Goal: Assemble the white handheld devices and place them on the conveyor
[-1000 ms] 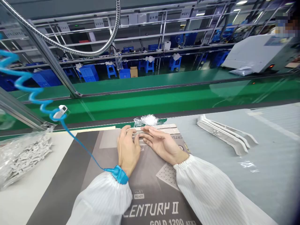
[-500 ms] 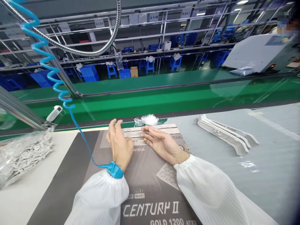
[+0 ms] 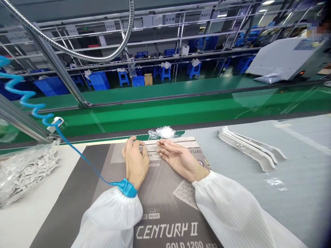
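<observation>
Cardboard (image 3: pixel 168 198), 1 pc, lies flat mid-bench (image 3: pixel 300 186); "CENTURY II" reads right way up for wearer. Visible part runs near-to-far, top end close to bench's far edge; near end out of view, so can't confirm long axis. 2 white sleeves (image 3: pixel 111 217) over it; 1 blue wrist strap (image 3: pixel 127 188) on L wrist, w/ coiled cord (image 3: pixel 36 108). L hand (image 3: pixel 136 162): fingers half-curled, narrow, over cardboard's far end; can't tell if gripping. R hand (image 3: pixel 181 160): palm turned inward, fingers slightly bent toward L; grip also unclear. Small gap btwn hands.

Bench's left edge: 1 clear bag of small parts (image 3: pixel 33 172). Right of cardboard: at least 2 long white plastic pcs (image 3: pixel 248 148), slanting twd bench's far edge. Far edge, ctr: 1 crumpled clear bag (image 3: pixel 165 132). Beyond, far R: 1 white machine (image 3: pixel 279 57).
</observation>
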Demonstrator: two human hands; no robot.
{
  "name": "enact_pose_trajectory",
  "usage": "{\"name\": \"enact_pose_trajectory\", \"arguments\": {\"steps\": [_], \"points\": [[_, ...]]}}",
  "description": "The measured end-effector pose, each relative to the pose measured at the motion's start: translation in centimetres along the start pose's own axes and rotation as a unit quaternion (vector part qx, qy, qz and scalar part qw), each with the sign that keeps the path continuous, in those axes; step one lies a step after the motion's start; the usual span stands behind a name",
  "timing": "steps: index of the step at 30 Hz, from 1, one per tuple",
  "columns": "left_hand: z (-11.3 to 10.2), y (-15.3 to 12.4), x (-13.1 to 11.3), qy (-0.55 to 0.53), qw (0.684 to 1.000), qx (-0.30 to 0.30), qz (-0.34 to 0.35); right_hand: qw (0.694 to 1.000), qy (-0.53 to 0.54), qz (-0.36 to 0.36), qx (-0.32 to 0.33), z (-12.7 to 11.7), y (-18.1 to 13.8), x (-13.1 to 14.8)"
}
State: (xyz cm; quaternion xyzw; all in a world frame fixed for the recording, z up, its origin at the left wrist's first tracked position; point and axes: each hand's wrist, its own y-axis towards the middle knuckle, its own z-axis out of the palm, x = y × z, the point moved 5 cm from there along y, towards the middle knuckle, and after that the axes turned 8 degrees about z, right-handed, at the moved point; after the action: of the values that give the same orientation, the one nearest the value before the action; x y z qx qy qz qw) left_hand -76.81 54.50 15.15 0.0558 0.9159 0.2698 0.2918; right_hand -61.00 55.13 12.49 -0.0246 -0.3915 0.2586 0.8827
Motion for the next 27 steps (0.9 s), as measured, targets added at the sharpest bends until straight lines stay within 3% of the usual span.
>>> {"name": "enact_pose_trajectory", "arguments": {"steps": [4, 10, 27], "points": [[-0.17, 0.11, -0.03, -0.006, 1.000, -0.008, 0.003, 1.000, -0.002, 0.002, -0.006, -0.03, -0.01, -0.04], [-0.09, 0.30, -0.35, -0.060, 0.997, 0.046, -0.011, 1.000, -0.003, 0.001, -0.007, -0.08, 0.02, -0.05], [-0.02, 0.22, -0.34, -0.060, 0.997, 0.042, -0.003, 1.000, 0.002, 0.007, -0.006, -0.02, 0.03, -0.04]]}}
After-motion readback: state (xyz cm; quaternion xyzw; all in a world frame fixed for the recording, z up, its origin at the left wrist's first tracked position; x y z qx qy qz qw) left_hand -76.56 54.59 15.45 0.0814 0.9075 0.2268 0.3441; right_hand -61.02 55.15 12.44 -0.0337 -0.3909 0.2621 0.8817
